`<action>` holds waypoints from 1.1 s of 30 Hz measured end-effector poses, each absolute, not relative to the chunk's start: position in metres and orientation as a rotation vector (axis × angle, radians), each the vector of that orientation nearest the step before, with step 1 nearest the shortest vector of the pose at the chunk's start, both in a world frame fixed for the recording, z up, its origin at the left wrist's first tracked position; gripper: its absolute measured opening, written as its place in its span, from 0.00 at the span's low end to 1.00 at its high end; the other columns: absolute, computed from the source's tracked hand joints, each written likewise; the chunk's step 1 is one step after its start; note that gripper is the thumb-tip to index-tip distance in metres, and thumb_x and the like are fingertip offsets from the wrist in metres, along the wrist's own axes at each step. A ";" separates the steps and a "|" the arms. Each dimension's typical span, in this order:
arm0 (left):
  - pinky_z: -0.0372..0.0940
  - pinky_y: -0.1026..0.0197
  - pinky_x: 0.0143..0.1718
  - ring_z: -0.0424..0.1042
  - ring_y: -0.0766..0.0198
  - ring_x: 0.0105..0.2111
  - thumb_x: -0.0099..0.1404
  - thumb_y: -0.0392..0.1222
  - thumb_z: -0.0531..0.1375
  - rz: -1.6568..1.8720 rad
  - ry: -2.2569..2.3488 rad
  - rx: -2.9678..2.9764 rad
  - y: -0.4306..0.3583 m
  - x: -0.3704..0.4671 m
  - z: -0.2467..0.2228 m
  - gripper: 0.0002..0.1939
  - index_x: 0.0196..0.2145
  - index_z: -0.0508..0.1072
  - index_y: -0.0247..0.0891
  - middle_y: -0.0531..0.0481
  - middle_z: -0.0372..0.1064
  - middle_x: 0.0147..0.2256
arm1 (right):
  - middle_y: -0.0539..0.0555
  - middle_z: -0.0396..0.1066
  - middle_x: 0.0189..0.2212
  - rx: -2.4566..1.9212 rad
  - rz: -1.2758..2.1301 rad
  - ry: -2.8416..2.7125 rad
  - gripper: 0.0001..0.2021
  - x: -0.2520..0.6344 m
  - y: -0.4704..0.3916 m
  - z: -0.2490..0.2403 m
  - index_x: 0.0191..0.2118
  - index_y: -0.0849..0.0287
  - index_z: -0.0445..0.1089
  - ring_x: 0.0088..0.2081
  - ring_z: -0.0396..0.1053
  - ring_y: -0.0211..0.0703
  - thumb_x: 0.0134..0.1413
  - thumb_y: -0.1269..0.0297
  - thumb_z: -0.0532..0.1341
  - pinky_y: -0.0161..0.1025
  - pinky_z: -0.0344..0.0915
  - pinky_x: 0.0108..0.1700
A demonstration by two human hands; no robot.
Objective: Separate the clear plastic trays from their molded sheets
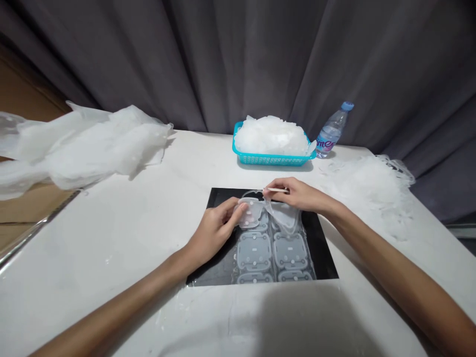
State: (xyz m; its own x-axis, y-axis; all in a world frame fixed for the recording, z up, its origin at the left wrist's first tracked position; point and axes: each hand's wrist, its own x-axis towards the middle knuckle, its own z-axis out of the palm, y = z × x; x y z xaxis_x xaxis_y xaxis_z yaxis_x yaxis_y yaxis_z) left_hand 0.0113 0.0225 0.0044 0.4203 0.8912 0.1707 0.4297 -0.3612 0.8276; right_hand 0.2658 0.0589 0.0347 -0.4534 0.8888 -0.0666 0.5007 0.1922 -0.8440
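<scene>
The left hand [217, 228] grips a loose translucent piece [250, 213] between thumb and fingers, above the upper part of the molded sheet [254, 251]. The right hand [293, 194] is closed on a slim white tool [277, 190], with translucent film [284, 216] hanging beneath it. The molded sheet lies on a black mat [322, 248] on the white table [148, 238]. Beyond the mat stands a turquoise basket [275, 160] filled with white pieces [271, 135]; a water bottle [332, 131] stands just beside it.

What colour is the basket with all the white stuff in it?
The basket is bright turquoise blue, best seen in the head view.
</scene>
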 end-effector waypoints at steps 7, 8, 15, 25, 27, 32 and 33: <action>0.54 0.64 0.27 0.59 0.67 0.25 0.75 0.55 0.57 0.782 1.090 1.807 0.021 0.012 0.003 0.17 0.35 0.70 0.39 0.57 0.60 0.26 | 0.54 0.79 0.35 -1.171 1.319 -1.982 0.13 0.264 0.047 0.038 0.36 0.61 0.79 0.39 0.73 0.46 0.59 0.55 0.66 0.41 0.65 0.42; 0.56 0.64 0.28 0.61 0.66 0.26 0.75 0.54 0.57 0.787 1.078 1.777 0.022 0.012 0.003 0.17 0.35 0.70 0.39 0.56 0.63 0.26 | 0.54 0.79 0.35 -1.171 1.336 -1.992 0.12 0.264 0.047 0.039 0.37 0.61 0.79 0.39 0.73 0.46 0.59 0.56 0.67 0.41 0.65 0.43; 0.57 0.67 0.26 0.63 0.69 0.23 0.72 0.50 0.59 0.827 1.042 1.633 0.026 0.014 0.006 0.15 0.31 0.64 0.40 0.60 0.61 0.22 | 0.59 0.78 0.50 -1.348 1.229 -1.942 0.22 0.263 0.040 0.037 0.52 0.59 0.77 0.49 0.74 0.51 0.60 0.49 0.67 0.45 0.67 0.50; 0.60 0.66 0.27 0.69 0.66 0.26 0.69 0.50 0.64 0.793 1.053 1.713 0.027 0.018 0.007 0.12 0.37 0.71 0.39 0.55 0.73 0.28 | 0.51 0.77 0.33 -1.171 1.039 -2.112 0.07 0.257 0.039 0.031 0.36 0.59 0.78 0.36 0.70 0.41 0.64 0.68 0.61 0.38 0.61 0.40; 0.57 0.66 0.25 0.65 0.68 0.25 0.67 0.52 0.67 0.777 1.050 1.764 0.030 0.020 0.006 0.14 0.42 0.76 0.39 0.55 0.73 0.29 | 0.51 0.77 0.33 -1.163 1.060 -2.112 0.07 0.256 0.039 0.033 0.36 0.59 0.78 0.36 0.70 0.41 0.63 0.69 0.61 0.38 0.61 0.40; 0.55 0.65 0.23 0.60 0.70 0.22 0.72 0.50 0.65 0.833 1.033 1.907 0.034 0.021 0.002 0.11 0.40 0.80 0.40 0.56 0.72 0.27 | 0.51 0.77 0.34 -1.171 1.114 -2.139 0.09 0.257 0.037 0.036 0.38 0.59 0.78 0.37 0.69 0.41 0.64 0.71 0.59 0.38 0.60 0.39; 0.56 0.65 0.24 0.61 0.70 0.22 0.73 0.49 0.64 0.853 1.025 1.966 0.033 0.020 0.001 0.10 0.39 0.80 0.39 0.56 0.72 0.27 | 0.51 0.76 0.34 -1.197 1.100 -2.151 0.09 0.257 0.036 0.036 0.38 0.59 0.78 0.37 0.69 0.41 0.64 0.72 0.59 0.38 0.60 0.39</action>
State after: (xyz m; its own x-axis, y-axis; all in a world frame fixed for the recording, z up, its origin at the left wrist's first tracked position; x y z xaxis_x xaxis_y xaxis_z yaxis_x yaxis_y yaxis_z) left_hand 0.0204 0.0329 0.0012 0.4578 0.8635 0.2118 0.3654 -0.4000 0.8405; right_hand 0.2573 0.0362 0.0364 -0.5276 0.8495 -0.0015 0.4983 0.3081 -0.8104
